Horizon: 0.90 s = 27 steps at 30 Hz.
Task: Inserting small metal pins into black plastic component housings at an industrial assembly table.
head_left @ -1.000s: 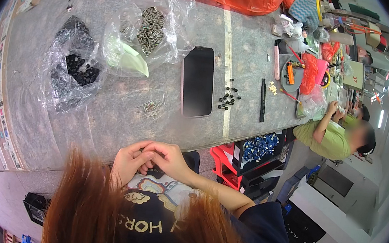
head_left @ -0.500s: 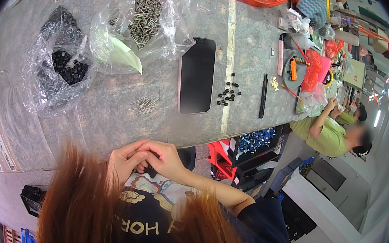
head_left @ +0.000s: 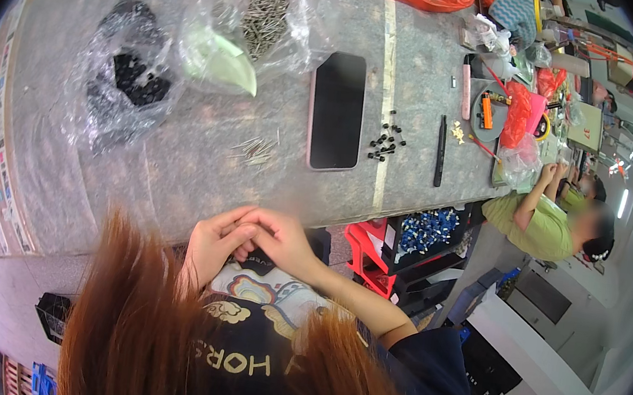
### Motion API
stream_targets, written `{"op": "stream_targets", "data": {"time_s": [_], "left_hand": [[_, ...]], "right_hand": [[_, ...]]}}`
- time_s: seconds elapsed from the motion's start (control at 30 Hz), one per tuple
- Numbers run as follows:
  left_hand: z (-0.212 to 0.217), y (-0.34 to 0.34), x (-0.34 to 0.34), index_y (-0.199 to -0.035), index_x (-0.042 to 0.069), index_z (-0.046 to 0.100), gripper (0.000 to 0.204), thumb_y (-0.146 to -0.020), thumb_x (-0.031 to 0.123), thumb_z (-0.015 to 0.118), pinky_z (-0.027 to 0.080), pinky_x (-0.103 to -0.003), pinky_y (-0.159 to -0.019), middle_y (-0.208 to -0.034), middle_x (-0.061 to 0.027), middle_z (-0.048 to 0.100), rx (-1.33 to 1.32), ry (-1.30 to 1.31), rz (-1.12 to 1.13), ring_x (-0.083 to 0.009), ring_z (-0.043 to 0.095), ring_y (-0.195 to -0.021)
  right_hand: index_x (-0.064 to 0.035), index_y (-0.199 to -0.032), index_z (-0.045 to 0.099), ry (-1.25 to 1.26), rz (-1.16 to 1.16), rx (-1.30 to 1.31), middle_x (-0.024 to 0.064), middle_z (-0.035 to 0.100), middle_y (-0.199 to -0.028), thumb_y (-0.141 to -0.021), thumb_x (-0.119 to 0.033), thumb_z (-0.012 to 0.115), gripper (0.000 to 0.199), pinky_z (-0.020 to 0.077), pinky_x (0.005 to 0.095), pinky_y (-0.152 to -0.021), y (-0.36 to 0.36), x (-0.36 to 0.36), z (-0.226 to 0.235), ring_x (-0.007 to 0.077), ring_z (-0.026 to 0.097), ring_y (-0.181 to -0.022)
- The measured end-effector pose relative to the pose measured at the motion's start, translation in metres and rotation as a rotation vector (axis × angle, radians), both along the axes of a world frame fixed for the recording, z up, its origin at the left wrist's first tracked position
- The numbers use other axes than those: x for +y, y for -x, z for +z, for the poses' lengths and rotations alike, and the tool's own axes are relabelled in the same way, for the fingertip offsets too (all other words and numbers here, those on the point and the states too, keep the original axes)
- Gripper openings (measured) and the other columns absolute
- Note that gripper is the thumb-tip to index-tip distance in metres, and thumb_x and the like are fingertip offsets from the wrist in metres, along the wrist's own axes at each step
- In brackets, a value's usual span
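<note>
In the head view, the table (head_left: 186, 175) and the things on it are sitting a little more toward 1 or 2 o'clock than half a second ago. The left hand (head_left: 210, 241) and right hand (head_left: 284, 241) are showing the same small shift and are keeping the same pose. They are pressing together with their fingers overlapping; I cannot tell if they are pinching anything small.

The table's near edge is running just past the hands, from about 9 o'clock to between 2 and 3. Bare tabletop is spreading out at 10 to 11 o'clock from the hands.

The small pile of metal pins (head_left: 255, 149) is lying nearest, at 12 o'clock from the hands. Most pins are stretching roughly from 8 to 2 o'clock; I cannot tell which way their tips are pointing. The phone (head_left: 336, 112) is lying at 1 o'clock, its long side running nearly from 12 to 6. The bag of black caps (head_left: 111, 119) is resting between 10 and 11. The pen (head_left: 440, 151) is lying at 2 o'clock.
</note>
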<state>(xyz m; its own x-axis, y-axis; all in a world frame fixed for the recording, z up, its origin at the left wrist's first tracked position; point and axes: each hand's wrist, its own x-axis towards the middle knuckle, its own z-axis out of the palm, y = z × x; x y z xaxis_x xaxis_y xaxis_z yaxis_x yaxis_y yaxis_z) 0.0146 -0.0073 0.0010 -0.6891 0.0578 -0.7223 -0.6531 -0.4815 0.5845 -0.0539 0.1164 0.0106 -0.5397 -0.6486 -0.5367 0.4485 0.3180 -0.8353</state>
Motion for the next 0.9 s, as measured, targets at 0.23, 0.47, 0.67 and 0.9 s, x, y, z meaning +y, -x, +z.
{"op": "stream_targets", "data": {"time_s": [0.23, 0.47, 0.67, 0.9], "left_hand": [[0.009, -0.012, -0.002, -0.113, 0.001, 0.046, 0.035, -0.079, 0.006, 0.052, 0.041, -0.019, -0.064, -0.082, -0.0034, 0.055, 0.290, 0.414, 0.121, -0.0078, 0.050, -0.071], [0.044, -0.006, 0.001, -0.099, -0.003, 0.053, 0.022, -0.078, 0.001, 0.054, 0.041, -0.024, -0.078, -0.092, -0.0064, 0.056, 0.372, 0.246, 0.183, -0.0114, 0.052, -0.088], [0.053, -0.016, 0.009, -0.092, -0.004, 0.054, 0.015, -0.078, 0.001, 0.054, 0.043, -0.023, -0.074, -0.089, -0.0061, 0.056, 0.528, 0.398, 0.146, -0.0101, 0.054, -0.082], [0.055, -0.020, 0.015, -0.093, -0.002, 0.054, 0.014, -0.080, 0.003, 0.053, 0.043, -0.022, -0.069, -0.082, -0.0046, 0.056, 0.414, 0.119, 0.270, -0.0094, 0.053, -0.077]], "right_hand": [[0.0012, -0.087, 0.054, 0.079, -0.147, 0.065, 0.0049, 0.053, -0.073, -0.083, -0.007, 0.047, 0.011, 0.0415, 0.0199, -0.057, 0.001, 0.007, 0.017, 0.0079, 0.051, -0.063], [-0.0036, -0.098, 0.049, 0.627, -0.298, -0.752, 0.0042, 0.051, -0.074, -0.086, -0.017, 0.044, 0.019, 0.0374, 0.0254, -0.054, 0.013, 0.020, 0.023, 0.0130, 0.047, -0.060], [-0.0067, -0.100, 0.046, 0.638, -0.367, -0.851, 0.0055, 0.052, -0.076, -0.088, -0.017, 0.040, 0.017, 0.0386, 0.0245, -0.055, -0.002, 0.020, 0.024, 0.0128, 0.048, -0.060], [-0.0074, -0.096, 0.047, 0.644, -0.347, -0.816, 0.0056, 0.053, -0.073, -0.088, -0.020, 0.040, 0.016, 0.0392, 0.0244, -0.053, -0.007, 0.023, 0.029, 0.0122, 0.049, -0.058]]}}
